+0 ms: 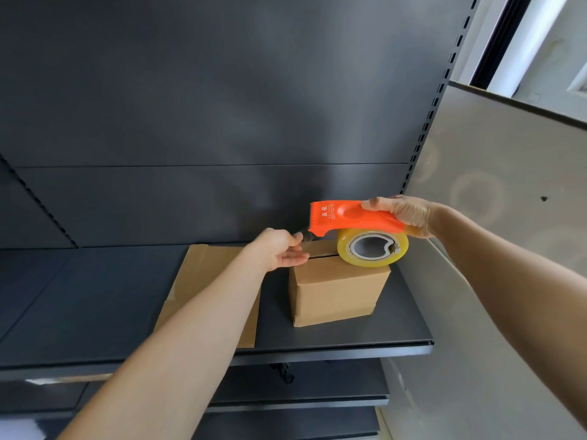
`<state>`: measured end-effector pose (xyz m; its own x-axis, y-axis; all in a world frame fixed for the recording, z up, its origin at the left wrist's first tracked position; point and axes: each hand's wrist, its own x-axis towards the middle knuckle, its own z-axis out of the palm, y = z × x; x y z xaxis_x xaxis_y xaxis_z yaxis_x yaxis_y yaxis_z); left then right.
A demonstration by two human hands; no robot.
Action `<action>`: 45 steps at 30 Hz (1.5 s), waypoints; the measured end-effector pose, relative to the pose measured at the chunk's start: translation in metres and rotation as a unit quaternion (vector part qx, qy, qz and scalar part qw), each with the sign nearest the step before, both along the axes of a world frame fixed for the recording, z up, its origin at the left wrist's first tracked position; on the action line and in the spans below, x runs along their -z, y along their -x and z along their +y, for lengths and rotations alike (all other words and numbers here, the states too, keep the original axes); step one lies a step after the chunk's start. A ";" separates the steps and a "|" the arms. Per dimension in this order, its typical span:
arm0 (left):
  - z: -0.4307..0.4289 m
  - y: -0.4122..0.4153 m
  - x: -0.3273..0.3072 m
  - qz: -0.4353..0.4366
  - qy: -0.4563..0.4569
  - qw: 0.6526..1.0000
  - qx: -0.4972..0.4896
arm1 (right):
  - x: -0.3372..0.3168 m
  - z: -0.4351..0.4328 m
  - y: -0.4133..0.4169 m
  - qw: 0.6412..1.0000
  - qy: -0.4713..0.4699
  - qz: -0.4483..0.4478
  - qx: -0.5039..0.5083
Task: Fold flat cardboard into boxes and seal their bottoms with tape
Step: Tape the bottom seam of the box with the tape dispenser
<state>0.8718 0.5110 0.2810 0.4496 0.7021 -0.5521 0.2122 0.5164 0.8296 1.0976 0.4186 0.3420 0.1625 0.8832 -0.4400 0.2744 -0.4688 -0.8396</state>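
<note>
A small folded cardboard box (336,290) stands on the dark shelf (333,344), flaps closed on top. My right hand (405,215) grips the rear of an orange tape dispenser (346,219) with a roll of clear yellowish tape (373,247); the roll rests on the box's top. My left hand (281,249) is at the box's top left edge, thumb and fingers pinching near the dispenser's front end, where the tape's end seems to be. A stack of flat cardboard (203,287) lies left of the box, partly hidden by my left forearm.
The shelf's dark back panel (222,122) rises right behind the box. A grey side panel (492,217) closes off the right. Lower shelves (301,401) show beneath the front edge. The shelf surface stretches left of the flat cardboard.
</note>
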 end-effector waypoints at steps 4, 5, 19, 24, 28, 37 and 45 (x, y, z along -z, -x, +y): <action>0.002 -0.001 -0.003 0.027 -0.018 0.999 0.018 | -0.008 -0.001 0.002 0.999 0.007 -0.042 -0.007; 0.002 -0.001 -0.003 0.032 -0.021 0.999 0.021 | -0.011 -0.001 0.001 0.998 0.013 -0.065 -0.012; -0.007 0.004 -0.002 0.029 -0.014 0.999 -0.016 | -0.028 0.028 0.008 0.938 0.075 -0.315 -0.122; -0.012 0.013 -0.002 0.026 -0.004 0.999 -0.023 | -0.027 0.028 0.012 0.932 0.068 -0.331 -0.133; -0.016 0.021 0.004 0.038 0.015 0.999 -0.034 | -0.027 0.032 0.019 0.919 0.072 -0.354 -0.156; -0.022 0.044 0.025 -0.029 0.097 0.992 -0.079 | -0.028 0.038 0.040 0.895 0.074 -0.395 -0.192; -0.023 0.047 0.036 -0.006 0.074 0.994 -0.077 | -0.026 0.042 0.049 0.887 0.070 -0.413 -0.193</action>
